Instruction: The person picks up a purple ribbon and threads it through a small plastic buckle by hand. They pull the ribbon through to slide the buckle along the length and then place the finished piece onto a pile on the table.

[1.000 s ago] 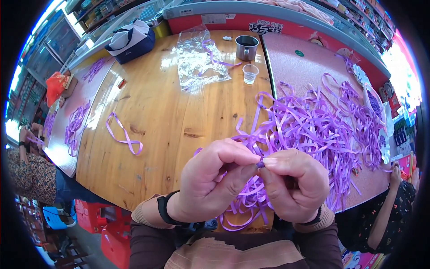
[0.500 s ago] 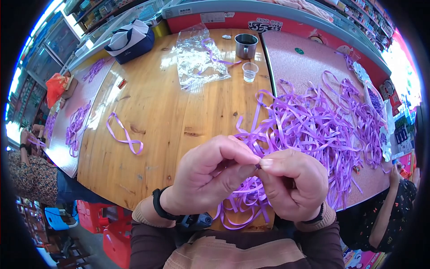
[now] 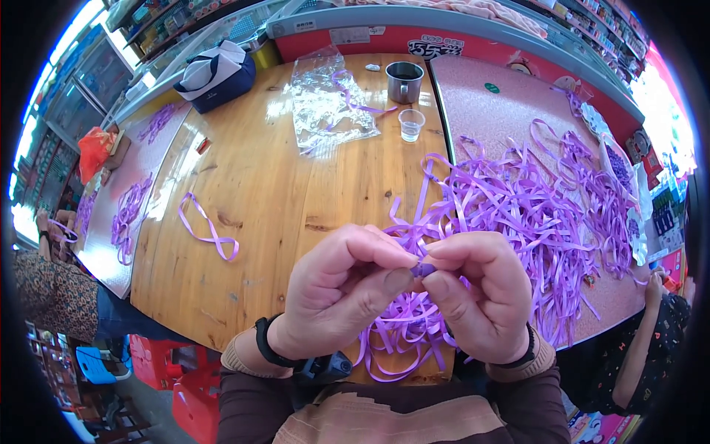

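My two hands meet above the near edge of the wooden table. Between their fingertips is a small dark purple piece (image 3: 423, 269), too small to name for certain. My left hand (image 3: 344, 285) pinches it from the left with thumb and forefinger. My right hand (image 3: 484, 292) has its thumb and forefinger curled around its other side. A large tangled heap of purple ribbon loops (image 3: 510, 207) lies just beyond and to the right of my hands, with more loops under them.
A single ribbon loop (image 3: 208, 229) lies on the wooden table (image 3: 274, 192) at left. Farther back are a clear plastic bag (image 3: 325, 103), a metal mug (image 3: 404, 83), a plastic cup (image 3: 410, 126) and a navy bag (image 3: 218, 78). People sit at both sides.
My right thumb and forefinger have spread a little, and the small purple piece between my fingertips now shows. Both hands stay in nearly the same place.
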A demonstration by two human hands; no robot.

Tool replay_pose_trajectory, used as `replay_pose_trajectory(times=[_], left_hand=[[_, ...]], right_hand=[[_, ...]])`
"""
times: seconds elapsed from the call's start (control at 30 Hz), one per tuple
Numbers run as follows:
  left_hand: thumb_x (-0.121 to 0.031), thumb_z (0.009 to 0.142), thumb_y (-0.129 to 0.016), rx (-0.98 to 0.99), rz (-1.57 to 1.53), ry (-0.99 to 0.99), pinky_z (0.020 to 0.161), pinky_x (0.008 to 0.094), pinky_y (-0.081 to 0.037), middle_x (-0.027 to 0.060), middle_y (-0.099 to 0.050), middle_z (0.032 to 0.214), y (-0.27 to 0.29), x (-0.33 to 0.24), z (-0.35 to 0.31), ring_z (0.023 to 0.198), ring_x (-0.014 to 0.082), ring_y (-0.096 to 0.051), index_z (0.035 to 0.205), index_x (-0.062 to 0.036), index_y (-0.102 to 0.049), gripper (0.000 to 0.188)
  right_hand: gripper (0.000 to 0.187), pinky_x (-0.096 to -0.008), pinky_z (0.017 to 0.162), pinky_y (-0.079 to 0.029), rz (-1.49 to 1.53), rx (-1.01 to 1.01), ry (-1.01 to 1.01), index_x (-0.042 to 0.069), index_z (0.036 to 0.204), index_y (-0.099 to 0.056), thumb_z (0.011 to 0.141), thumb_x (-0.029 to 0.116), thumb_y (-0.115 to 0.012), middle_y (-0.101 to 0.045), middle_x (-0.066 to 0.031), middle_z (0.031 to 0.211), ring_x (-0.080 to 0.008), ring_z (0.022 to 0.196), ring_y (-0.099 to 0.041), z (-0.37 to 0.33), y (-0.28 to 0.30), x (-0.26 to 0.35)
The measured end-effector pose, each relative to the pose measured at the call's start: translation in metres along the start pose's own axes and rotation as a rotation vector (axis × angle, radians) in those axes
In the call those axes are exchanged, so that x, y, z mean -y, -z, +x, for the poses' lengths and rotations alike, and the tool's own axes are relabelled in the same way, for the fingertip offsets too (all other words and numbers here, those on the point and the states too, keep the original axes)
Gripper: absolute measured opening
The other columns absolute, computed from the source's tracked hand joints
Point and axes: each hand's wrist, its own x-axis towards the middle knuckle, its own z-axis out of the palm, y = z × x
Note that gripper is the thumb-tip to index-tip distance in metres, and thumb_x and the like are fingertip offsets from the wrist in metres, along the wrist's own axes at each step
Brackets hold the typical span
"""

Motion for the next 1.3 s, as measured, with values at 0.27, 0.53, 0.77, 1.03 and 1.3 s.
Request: replay_pose_trajectory(times=[0.27,0.53,0.77,1.03,1.3], left_hand=[[0.004,0.082,-0.052,-0.01,0.029,-0.01,0.069,0.0198,-0.043,0.007,-0.053,0.088,0.0,0.005,-0.002,0.078,0.0085,-0.052,0.095,0.0005,-0.049,0.014],[0.004,0.082,-0.052,-0.038,0.116,-0.052,0.067,0.0184,-0.041,0.0061,-0.052,0.088,-0.005,0.005,0.0,0.076,0.0078,-0.051,0.094,0.0005,-0.049,0.013],[-0.008,0.082,-0.056,-0.037,0.096,0.048,0.066,0.0206,-0.04,0.0084,-0.051,0.087,-0.002,0.003,0.004,0.074,0.0114,-0.049,0.093,0.0008,-0.05,0.015],[-0.01,0.081,-0.058,-0.019,0.373,-0.159,0.062,0.0233,-0.041,0.0102,-0.054,0.08,-0.002,0.01,-0.002,0.069,0.0147,-0.05,0.087,0.0012,-0.052,0.015],[-0.011,0.081,-0.059,0.044,0.278,-0.282,0.06,0.0291,-0.043,0.0103,-0.052,0.076,-0.001,0.016,-0.001,0.065,0.0152,-0.051,0.088,0.0017,-0.051,0.017]], right_hand=[[0.02,-0.0267,0.061,-0.041,-0.282,0.126,0.216,-0.003,0.093,-0.051,0.086,0.016,-0.05,-0.054,-0.0106,0.084,-0.0169,0.067,-0.051,0.01,0.007,-0.007],[0.017,-0.0282,0.051,-0.037,-0.341,0.095,0.261,-0.003,0.089,-0.051,0.087,0.014,-0.046,-0.052,-0.011,0.074,-0.0189,0.057,-0.048,0.011,0.005,-0.01],[0.013,-0.0292,0.046,-0.035,-0.384,0.04,0.356,-0.002,0.085,-0.049,0.086,0.011,-0.047,-0.05,-0.0106,0.068,-0.0204,0.051,-0.046,0.012,0.004,-0.012],[0.012,-0.0301,0.044,-0.035,-0.434,0.074,0.382,-0.002,0.084,-0.049,0.085,0.01,-0.047,-0.05,-0.0112,0.065,-0.0222,0.048,-0.046,0.011,0.005,-0.007],[0.008,-0.0304,0.042,-0.041,-0.405,0.098,0.49,0.0,0.075,-0.052,0.077,0.005,-0.057,-0.05,-0.0082,0.061,-0.0226,0.047,-0.051,0.014,0.007,-0.008]])
